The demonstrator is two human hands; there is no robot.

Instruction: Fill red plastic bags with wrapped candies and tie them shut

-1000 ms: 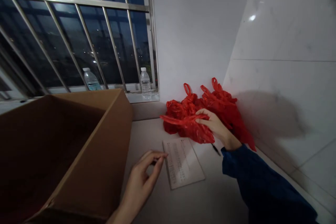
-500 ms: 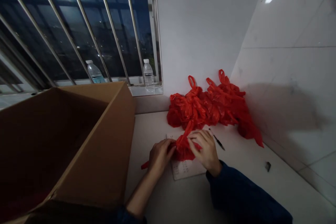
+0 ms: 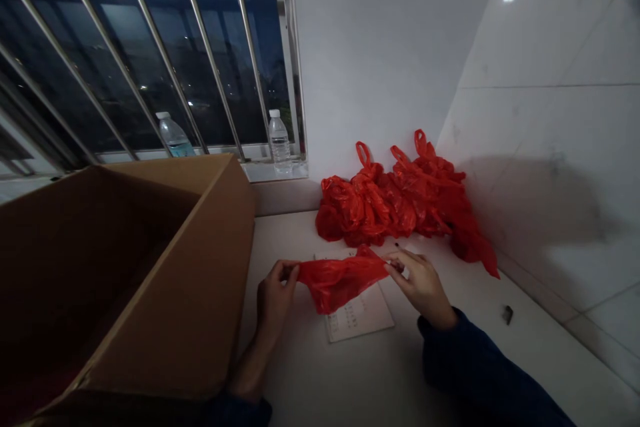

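Note:
A red plastic bag (image 3: 337,283) is stretched between my two hands, above a pale notebook (image 3: 367,317) with writing or print on it. My left hand (image 3: 277,287) pinches the bag's left end between thumb and fingers. At the other end, my right hand (image 3: 420,280) grips a corner of it. Part of the notebook is hidden under the red plastic. Just behind lies a heap of crumpled red plastic bags (image 3: 400,203), some with handle loops sticking up.
An open cardboard box (image 3: 175,287) stands close on the left. Two plastic bottles, one clear (image 3: 280,143) and one holding bluish liquid (image 3: 174,137), stand by the barred window. A small dark object (image 3: 507,314) lies on the white table (image 3: 465,307) at right.
My hands have moved apart, the left one leftward and the right one rightward. The bunched red bag is now spread out between them.

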